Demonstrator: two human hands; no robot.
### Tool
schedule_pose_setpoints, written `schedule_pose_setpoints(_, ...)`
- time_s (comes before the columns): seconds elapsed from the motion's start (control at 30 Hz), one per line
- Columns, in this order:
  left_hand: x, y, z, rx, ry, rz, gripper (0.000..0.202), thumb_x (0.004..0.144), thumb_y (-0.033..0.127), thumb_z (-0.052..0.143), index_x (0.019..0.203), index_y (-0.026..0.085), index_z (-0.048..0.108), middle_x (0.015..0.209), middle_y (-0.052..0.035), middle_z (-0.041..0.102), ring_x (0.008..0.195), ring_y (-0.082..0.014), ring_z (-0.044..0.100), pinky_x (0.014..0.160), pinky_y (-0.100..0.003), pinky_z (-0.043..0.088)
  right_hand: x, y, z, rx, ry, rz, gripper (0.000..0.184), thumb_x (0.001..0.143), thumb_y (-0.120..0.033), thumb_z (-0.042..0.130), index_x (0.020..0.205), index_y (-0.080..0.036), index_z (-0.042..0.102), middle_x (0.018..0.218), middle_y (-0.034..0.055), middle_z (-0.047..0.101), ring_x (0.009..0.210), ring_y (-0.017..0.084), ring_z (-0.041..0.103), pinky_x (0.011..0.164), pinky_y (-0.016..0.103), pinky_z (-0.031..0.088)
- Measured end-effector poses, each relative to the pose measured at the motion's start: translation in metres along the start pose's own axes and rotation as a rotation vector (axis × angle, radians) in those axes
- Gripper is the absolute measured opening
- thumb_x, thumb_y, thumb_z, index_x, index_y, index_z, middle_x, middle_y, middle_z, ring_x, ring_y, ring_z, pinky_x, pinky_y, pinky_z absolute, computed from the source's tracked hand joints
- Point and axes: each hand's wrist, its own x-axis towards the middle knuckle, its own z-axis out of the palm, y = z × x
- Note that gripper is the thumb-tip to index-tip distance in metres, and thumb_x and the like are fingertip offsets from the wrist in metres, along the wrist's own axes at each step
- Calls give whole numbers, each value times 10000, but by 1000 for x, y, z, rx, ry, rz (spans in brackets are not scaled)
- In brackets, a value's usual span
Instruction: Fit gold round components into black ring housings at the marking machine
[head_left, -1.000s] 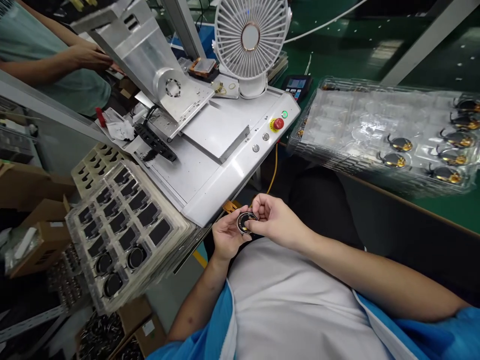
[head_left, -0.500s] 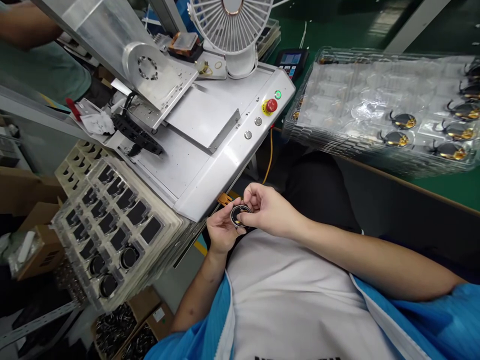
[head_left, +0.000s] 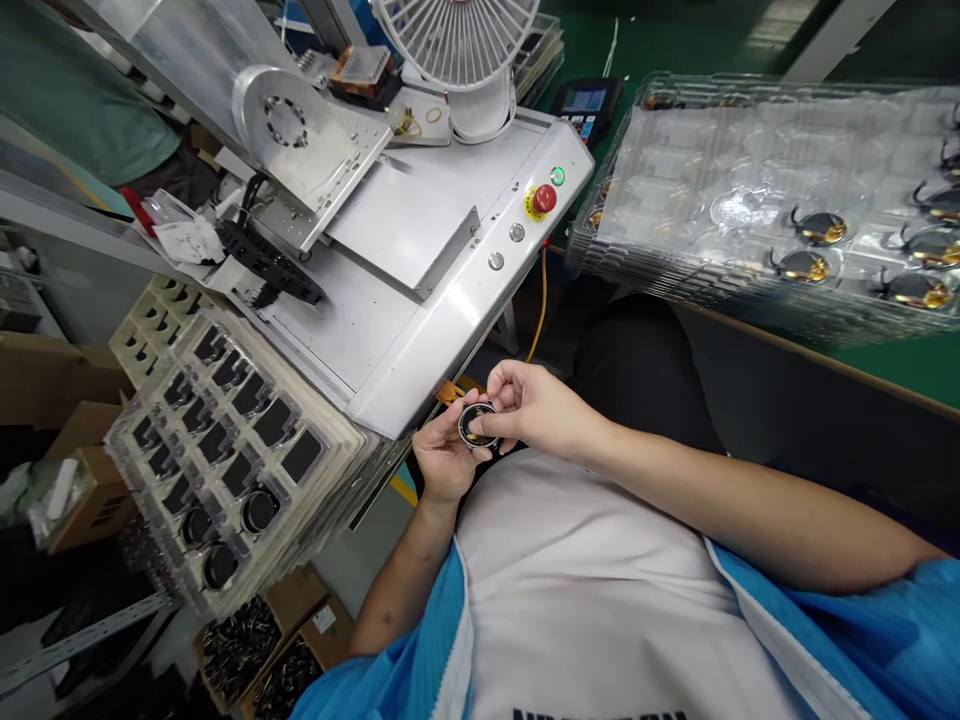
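A small round black part with a gold centre (head_left: 475, 424) sits between both my hands, just in front of my chest. My left hand (head_left: 441, 458) cups it from below with curled fingers. From above, my right hand (head_left: 534, 408) pinches its edge with thumb and fingertips. Both hands hover below the front edge of the white machine base (head_left: 420, 330).
A clear tray of black parts (head_left: 225, 440) lies at the left. A stack of clear blister trays with gold-and-black parts (head_left: 757, 200) rests on the green bench at right. A fan (head_left: 465, 50), a red stop button (head_left: 544, 198) and another person's green sleeve (head_left: 75, 110) are behind.
The view has dropped and shifted a little, so the machine and trays sit higher in frame. My hands stay closed on the round part, turning it slightly.
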Motion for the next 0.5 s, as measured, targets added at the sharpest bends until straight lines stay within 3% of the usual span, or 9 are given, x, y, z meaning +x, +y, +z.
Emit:
schedule_pose_setpoints(0.1, -1, 1, 1, -5, -7, 16, 598, 565, 400, 1000, 1126, 358, 796, 1149, -42, 817, 980, -243, 806, 876, -357, 675, -1, 2, -5, -69, -48, 83, 391, 651, -288, 909, 754, -181, 547, 548, -14, 656, 453, 106, 590, 383, 178, 501)
schedule_pose_setpoints(0.17, -2, 3, 3, 22, -9, 14, 575, 572, 362, 1001, 1112, 343, 802, 1136, -50, 819, 980, -257, 807, 872, -375, 681, -1, 6, -8, -47, -71, 88, 462, 623, -386, 943, 676, -177, 534, 544, 7, 663, 422, 89, 555, 369, 181, 500)
schedule_pose_setpoints(0.33, -2, 14, 8, 87, -26, 30, 555, 587, 278, 997, 1107, 289, 806, 1116, -84, 818, 1023, -287, 796, 919, -413, 670, -1, 16, -6, 106, -63, 47, 633, 512, -522, 984, 627, -194, 455, 513, -13, 631, 402, 96, 553, 366, 204, 520)
schedule_pose_setpoints(0.5, 1, 25, 8, 89, 9, 103, 535, 673, 256, 955, 1178, 277, 779, 1167, -95, 804, 1065, -284, 785, 947, -407, 658, 4, 12, 6, 119, -93, 20, 638, 506, -543, 984, 655, -192, 472, 499, -36, 614, 405, 93, 541, 369, 223, 545)
